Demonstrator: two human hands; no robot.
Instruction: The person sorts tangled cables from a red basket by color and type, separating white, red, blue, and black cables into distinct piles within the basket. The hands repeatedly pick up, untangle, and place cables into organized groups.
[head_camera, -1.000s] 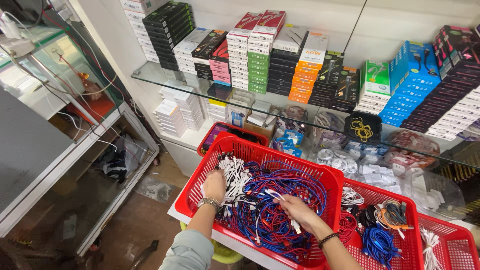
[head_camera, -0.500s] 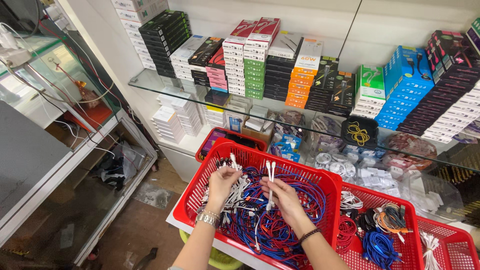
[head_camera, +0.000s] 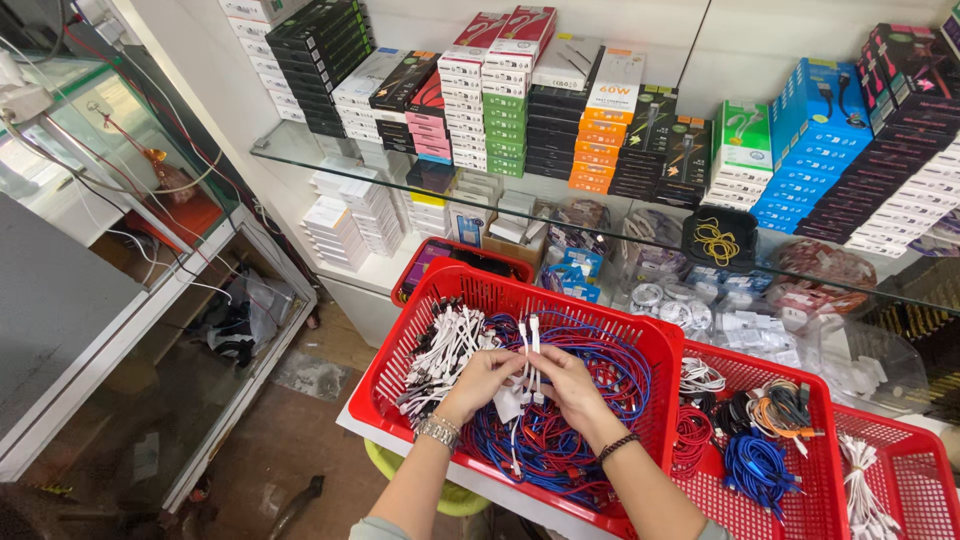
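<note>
Over the big red basket (head_camera: 600, 335) at the front of the worktop, both hands meet above a tangle of blue and red cables (head_camera: 560, 450). The left hand (head_camera: 480, 378), a metal bracelet at its wrist, and the right hand (head_camera: 568, 385), a dark band at its wrist, are each closed around a few white cables (head_camera: 528, 350), whose plug ends stick straight up between the fingers. A heap of loose white cables with dark tips (head_camera: 440, 350) lies in the basket's left part, just beside the left hand. To the right, a second red basket (head_camera: 800, 500) holds small coiled bundles in red, blue, black and orange. Behind, a glass shelf (head_camera: 330, 160) carries stacked boxes.
</note>
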